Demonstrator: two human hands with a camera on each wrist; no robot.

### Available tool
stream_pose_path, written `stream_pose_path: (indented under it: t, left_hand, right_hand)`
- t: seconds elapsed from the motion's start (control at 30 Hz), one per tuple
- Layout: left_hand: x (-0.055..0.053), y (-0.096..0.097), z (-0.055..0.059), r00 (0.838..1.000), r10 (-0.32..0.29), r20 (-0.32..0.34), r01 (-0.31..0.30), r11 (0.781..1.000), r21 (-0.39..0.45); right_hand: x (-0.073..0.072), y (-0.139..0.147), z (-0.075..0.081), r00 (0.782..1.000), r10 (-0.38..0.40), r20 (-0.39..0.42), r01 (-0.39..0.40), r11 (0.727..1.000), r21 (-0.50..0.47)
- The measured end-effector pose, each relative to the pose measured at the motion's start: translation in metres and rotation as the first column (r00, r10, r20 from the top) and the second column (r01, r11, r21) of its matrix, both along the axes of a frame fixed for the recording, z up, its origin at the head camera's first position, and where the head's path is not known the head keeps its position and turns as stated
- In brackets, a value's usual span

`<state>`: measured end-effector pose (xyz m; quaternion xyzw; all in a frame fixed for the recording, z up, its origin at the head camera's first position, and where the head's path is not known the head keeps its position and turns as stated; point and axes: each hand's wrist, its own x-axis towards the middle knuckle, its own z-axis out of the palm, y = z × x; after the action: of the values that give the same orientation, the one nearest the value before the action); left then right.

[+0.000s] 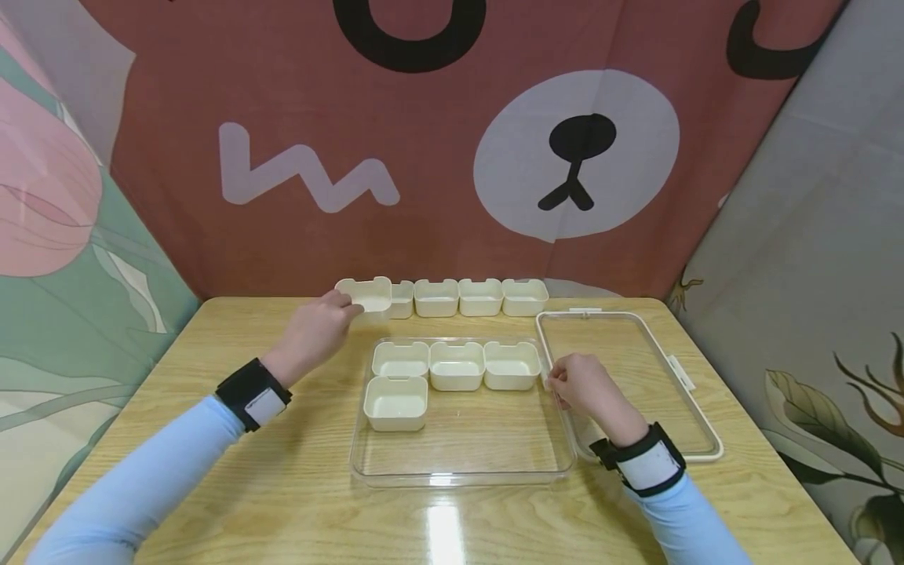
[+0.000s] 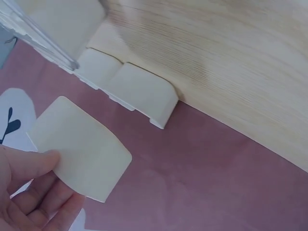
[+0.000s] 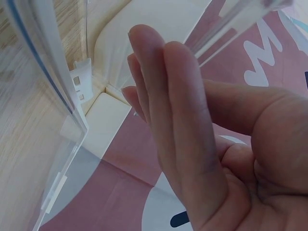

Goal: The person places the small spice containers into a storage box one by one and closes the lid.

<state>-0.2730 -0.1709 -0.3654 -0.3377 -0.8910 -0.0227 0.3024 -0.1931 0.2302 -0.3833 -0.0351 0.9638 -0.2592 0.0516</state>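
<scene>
My left hand pinches a small cream box by its left side, raised at the left end of a back row of similar boxes. In the left wrist view, the thumb presses one face of the held box, fingers behind it. The right hand holds the right rim of a clear tray; the thumb tip is hidden behind the fingers in the right wrist view. Inside the tray, three cream boxes line the far side, and another box sits in front of the leftmost.
A clear lid with a white frame and white clips lies right of the tray, close against it. Behind the table hangs a reddish-brown printed cloth. Other patterned cloths hang along both sides.
</scene>
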Motion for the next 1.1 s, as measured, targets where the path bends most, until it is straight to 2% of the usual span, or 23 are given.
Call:
stream_pose_path:
  t: [0.27, 0.53, 0.8, 1.1]
  left_hand:
    - [0.011, 0.012, 0.005, 1.000, -0.016, -0.015, 0.015, 1.000, -0.015]
    - [0.021, 0.022, 0.006, 0.995, -0.064, -0.073, 0.063, 0.998, -0.014]
    - [0.032, 0.029, 0.009, 0.995, -0.084, -0.051, 0.083, 0.996, -0.029]
    - [0.044, 0.041, 0.009, 0.986, -0.144, -0.088, 0.141, 0.989, -0.032]
  right_hand:
    - [-0.001, 0.002, -0.001, 1.000, 0.004, 0.001, -0.004, 1.000, 0.008]
    - [-0.001, 0.001, 0.000, 1.000, 0.003, 0.008, -0.003, 1.000, 0.001]
    - [-0.001, 0.001, -0.001, 1.000, 0.008, -0.001, -0.008, 1.000, 0.011]
    - [-0.002, 0.000, 0.000, 1.000, 0.011, 0.004, -0.011, 1.000, 0.026]
